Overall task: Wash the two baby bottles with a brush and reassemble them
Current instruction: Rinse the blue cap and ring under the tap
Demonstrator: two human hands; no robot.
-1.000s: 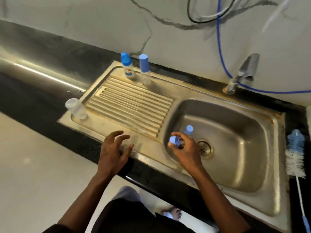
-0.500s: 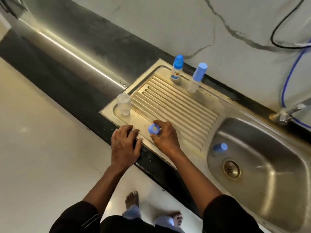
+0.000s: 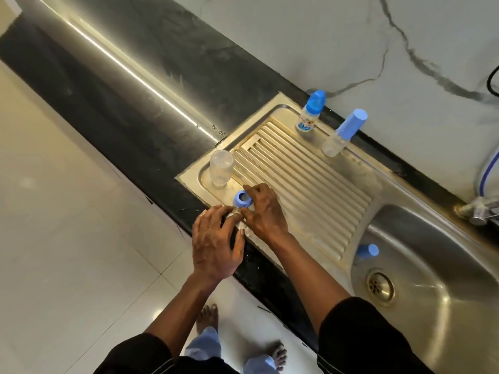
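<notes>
A clear bottle body [image 3: 221, 168] stands upright and uncapped at the left corner of the steel drainboard [image 3: 310, 184]. Just in front of it my right hand [image 3: 263, 211] pinches a blue collar ring [image 3: 242, 198] low over the drainboard. My left hand [image 3: 216, 238] rests on the sink's front rim, its fingertips by the right thumb; nothing shows in its grasp. A blue cap [image 3: 367, 251] lies in the sink basin [image 3: 445, 279]. At the back of the drainboard stand a capped printed bottle [image 3: 310, 112] and a clear bottle with a tall blue cap [image 3: 343, 133].
The drain [image 3: 379, 286] sits in the basin floor, and the tap [image 3: 478, 209] juts from the far right. Black counter [image 3: 135, 85] runs left of the sink along the marble wall. My feet stand on pale floor tiles below the counter edge.
My right hand carried the blue ring from the basin across the drainboard to beside the clear bottle body. My left hand settled onto the front rim. The view swung left.
</notes>
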